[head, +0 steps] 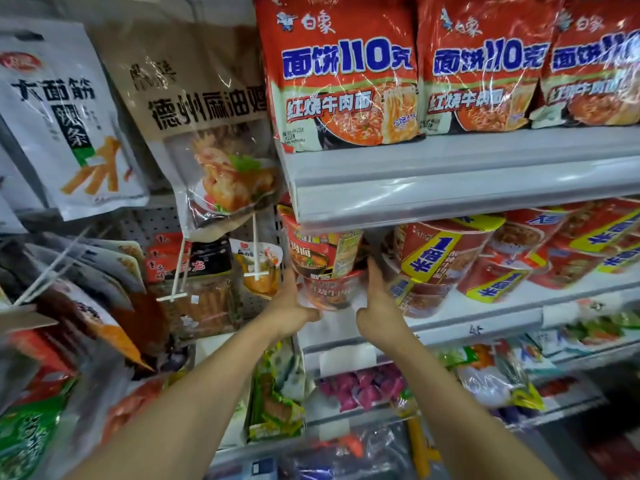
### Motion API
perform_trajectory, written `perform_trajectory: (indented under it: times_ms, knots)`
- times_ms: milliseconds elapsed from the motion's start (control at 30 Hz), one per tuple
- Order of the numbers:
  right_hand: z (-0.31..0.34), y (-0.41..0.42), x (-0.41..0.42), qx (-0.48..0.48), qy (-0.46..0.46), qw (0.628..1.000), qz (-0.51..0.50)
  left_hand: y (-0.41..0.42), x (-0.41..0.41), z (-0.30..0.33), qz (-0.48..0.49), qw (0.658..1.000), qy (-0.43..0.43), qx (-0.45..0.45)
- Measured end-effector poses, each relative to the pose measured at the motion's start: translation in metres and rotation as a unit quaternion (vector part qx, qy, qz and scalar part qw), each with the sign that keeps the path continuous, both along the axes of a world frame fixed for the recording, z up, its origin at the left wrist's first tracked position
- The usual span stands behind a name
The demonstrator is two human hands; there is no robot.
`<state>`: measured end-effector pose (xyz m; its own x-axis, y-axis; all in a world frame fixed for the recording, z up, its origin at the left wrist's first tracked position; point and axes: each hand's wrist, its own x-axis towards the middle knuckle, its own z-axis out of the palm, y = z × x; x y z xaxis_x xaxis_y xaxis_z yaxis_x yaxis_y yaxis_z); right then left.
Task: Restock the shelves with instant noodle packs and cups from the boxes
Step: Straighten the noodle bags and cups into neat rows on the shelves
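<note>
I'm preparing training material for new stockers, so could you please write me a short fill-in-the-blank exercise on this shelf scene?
1. Both hands, the left hand and the right hand, hold a stack of ____ noodle cups.
2. The red noodle packs stand on the shelf ____ the cups.
3. The cups with yellow labels lie to the ____ of the held stack.

Missing words: two; above; right

Grey upper shelf (450, 168) bearing noodle packs (341, 74), lower shelf (485, 317) noodle cups (436, 261)
</note>
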<state>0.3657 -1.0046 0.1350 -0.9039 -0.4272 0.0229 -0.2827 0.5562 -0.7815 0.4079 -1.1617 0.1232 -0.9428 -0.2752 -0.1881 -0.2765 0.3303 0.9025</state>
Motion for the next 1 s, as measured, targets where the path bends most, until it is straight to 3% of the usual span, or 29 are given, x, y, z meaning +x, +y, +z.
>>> perform_trajectory:
  times_ms: [400, 567, 1000]
  knots:
    - [-0.001, 0.015, 0.025, -0.009, -0.041, 0.999, 0.021, 0.007, 0.036, -0.004, -0.004, 1.000, -0.013, -0.017]
    - [-0.002, 0.019, 0.020, -0.045, -0.048, 0.998, -0.019, 0.008, 0.042, 0.000, -0.002, 0.998, -0.034, -0.057]
    - [0.001, 0.020, 0.026, -0.060, -0.045, 0.997, 0.026, 0.024, 0.047, 0.012, 0.018, 0.999, -0.040, -0.018]
